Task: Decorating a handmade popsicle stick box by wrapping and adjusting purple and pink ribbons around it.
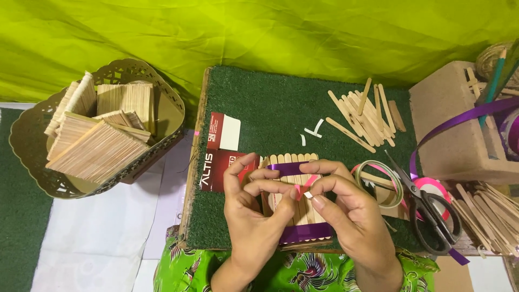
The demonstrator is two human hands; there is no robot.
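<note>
Pinching a small strip of pink ribbon [306, 190] between the fingertips of the left hand [254, 216] and right hand [346, 213], both grasping it over a panel of craft sticks [294, 200] banded in purple, lying near the front edge of the green-turfed bench [259, 103]. Possibly slipping askew or sticking crooked if either pinch loosens. Lying just right: tape roll [378, 181], scissors [427, 208]. Far left: basket of stick panels [100, 127].

Your count: two hands, left hand [250, 213], right hand [346, 213]; one stick panel [294, 208]; one scissors [427, 208]; one basket [32, 135]; two loose stick piles [365, 113] [489, 213]; one tape roll [381, 181].
</note>
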